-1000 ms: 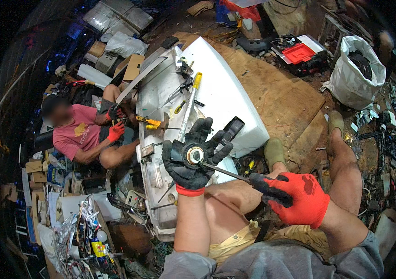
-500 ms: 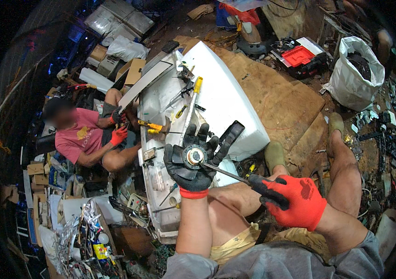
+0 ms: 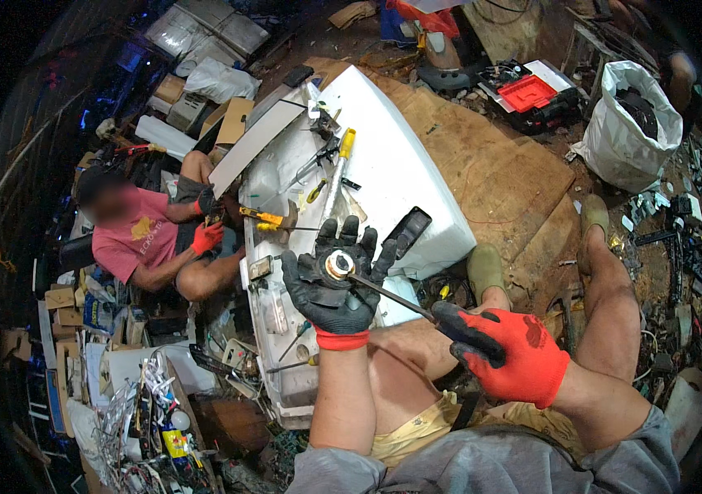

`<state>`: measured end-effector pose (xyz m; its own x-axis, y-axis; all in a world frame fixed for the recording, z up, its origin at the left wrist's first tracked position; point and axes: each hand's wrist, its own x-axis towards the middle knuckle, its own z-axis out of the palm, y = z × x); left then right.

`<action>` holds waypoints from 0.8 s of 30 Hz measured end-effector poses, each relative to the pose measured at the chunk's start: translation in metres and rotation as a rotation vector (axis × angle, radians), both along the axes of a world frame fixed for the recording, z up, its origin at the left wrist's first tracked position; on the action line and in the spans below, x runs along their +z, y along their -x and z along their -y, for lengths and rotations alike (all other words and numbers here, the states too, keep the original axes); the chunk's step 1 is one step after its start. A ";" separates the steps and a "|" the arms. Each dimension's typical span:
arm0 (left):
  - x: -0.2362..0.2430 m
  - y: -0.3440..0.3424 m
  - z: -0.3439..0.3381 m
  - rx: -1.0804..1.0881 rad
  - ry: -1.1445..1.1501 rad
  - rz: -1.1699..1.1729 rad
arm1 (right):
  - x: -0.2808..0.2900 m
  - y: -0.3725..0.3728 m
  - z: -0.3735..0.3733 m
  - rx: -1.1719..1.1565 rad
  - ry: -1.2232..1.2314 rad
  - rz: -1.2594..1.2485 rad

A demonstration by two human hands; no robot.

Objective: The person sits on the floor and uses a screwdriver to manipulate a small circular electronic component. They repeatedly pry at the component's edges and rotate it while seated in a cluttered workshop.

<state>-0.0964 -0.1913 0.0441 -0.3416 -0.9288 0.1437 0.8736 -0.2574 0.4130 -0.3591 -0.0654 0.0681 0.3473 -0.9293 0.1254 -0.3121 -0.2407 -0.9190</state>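
Note:
My left hand (image 3: pixel 338 284), in a black-palmed red glove, is turned palm up with its fingers spread. It bears a small black fan (image 3: pixel 318 269) whose centre is a round metal hub with a pale ring (image 3: pixel 339 264). My right hand (image 3: pixel 515 354), gloved the same way, is wrapped round the dark handle of a screwdriver (image 3: pixel 392 294). The screwdriver's long shaft points left, and its tip meets the edge of the hub. Beyond my left hand a dark oblong plastic piece (image 3: pixel 410 230) lies on a white panel (image 3: pixel 404 165).
Tools, among them a yellow-handled one (image 3: pixel 347 144), lie on the translucent tray (image 3: pixel 281 395). A co-worker in a pink shirt (image 3: pixel 132 235) sits left of it. A white sack (image 3: pixel 635 132) and an open red-and-black case (image 3: pixel 528 95) stand far right. Scrap (image 3: pixel 161 412) is heaped near left.
The fan has tilted in my left palm, so its hub faces more to the right. The screwdriver and right hand have shifted slightly left and away from me.

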 end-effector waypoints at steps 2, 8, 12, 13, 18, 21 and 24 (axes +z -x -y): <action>0.000 0.001 -0.001 -0.011 0.003 -0.013 | -0.003 -0.001 0.000 -0.015 0.019 -0.030; 0.003 -0.001 -0.005 0.047 0.054 0.021 | -0.001 0.000 0.001 -0.007 0.002 0.035; 0.005 0.005 -0.005 0.096 0.116 0.011 | -0.004 0.000 0.005 0.039 -0.107 0.234; 0.005 0.006 -0.005 0.096 0.137 0.009 | -0.005 -0.002 0.003 0.029 -0.190 0.304; 0.000 0.001 -0.006 0.107 0.167 0.001 | -0.006 -0.006 -0.007 0.011 -0.063 0.066; -0.002 0.004 -0.005 0.113 0.193 -0.004 | -0.003 -0.008 -0.011 0.026 -0.016 -0.093; -0.002 0.009 -0.007 0.164 0.198 -0.005 | -0.029 -0.019 -0.011 -0.052 -0.119 0.324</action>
